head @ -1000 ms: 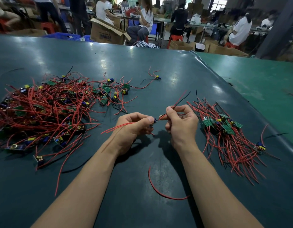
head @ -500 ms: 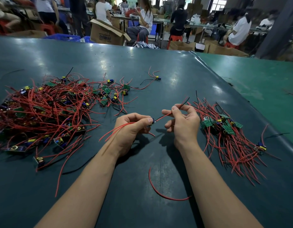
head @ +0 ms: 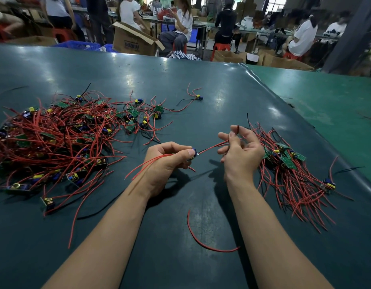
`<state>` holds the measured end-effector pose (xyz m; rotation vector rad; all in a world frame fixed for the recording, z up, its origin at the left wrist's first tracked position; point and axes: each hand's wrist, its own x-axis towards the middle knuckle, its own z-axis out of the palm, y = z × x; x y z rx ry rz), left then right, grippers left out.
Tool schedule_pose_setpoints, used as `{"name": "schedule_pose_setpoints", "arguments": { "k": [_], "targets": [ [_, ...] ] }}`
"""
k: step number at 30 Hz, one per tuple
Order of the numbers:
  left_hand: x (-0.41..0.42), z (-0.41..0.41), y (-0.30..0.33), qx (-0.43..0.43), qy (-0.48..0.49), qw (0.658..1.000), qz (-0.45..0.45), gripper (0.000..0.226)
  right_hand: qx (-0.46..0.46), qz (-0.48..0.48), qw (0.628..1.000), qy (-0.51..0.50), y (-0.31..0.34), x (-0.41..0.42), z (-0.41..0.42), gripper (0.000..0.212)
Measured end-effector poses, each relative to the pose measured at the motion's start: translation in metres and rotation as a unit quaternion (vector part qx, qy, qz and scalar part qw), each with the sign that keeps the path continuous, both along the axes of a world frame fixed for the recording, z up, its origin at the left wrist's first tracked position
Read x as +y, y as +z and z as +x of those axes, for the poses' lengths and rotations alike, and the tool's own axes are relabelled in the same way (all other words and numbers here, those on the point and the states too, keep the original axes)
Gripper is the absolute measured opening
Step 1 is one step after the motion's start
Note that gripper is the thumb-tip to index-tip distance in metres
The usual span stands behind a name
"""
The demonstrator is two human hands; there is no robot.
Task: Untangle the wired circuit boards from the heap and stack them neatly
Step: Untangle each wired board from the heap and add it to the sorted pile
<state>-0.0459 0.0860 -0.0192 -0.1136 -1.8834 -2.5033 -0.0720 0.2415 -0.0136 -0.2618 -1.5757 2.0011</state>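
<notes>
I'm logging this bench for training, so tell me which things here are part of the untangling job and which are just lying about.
Part of the job:
- tangled heap
- sorted pile
- board gripped by left hand
- its red wires, pinched by right hand

Lying about:
- loose red wire
- cardboard box
- blue crates

The left hand (head: 168, 161) pinches a small circuit board (head: 193, 153) above the table (head: 201, 84). The right hand (head: 241, 151) pinches its red wires (head: 213, 146). The tangled heap (head: 55, 138) lies left of the board, the sorted stack (head: 293, 172) right of it, and a loose red wire (head: 205, 240) nearer the person.
</notes>
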Motion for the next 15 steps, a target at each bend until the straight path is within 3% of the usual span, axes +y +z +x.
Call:
{"name": "schedule_pose_setpoints", "arguments": {
  "k": [5, 10, 11, 13, 15],
  "targets": [
    [-0.001, 0.001, 0.001, -0.005, -0.013, 0.999, 0.029, 0.004, 0.015, 0.003, 1.0, 0.027, 0.001, 0.001, 0.0, 0.016],
    [-0.001, 0.001, -0.001, 0.007, -0.007, 0.999, 0.038, 0.012, -0.005, -0.007, 1.0, 0.019, -0.001, 0.001, -0.001, 0.01],
    [-0.001, -0.001, -0.001, 0.007, 0.006, 0.999, 0.052, 0.014, -0.027, -0.037, 0.998, 0.051, 0.0, -0.001, -0.001, 0.008],
    [-0.001, -0.003, -0.003, 0.005, 0.039, 0.996, 0.076, 0.019, -0.098, -0.095, 0.979, 0.149, 0.001, -0.007, 0.001, 0.028],
    [-0.002, -0.003, -0.004, 0.009, 0.05, 0.996, 0.069, 0.023, -0.149, -0.08, 0.952, 0.253, 0.0, -0.015, 0.007, 0.034]
  ]
}}
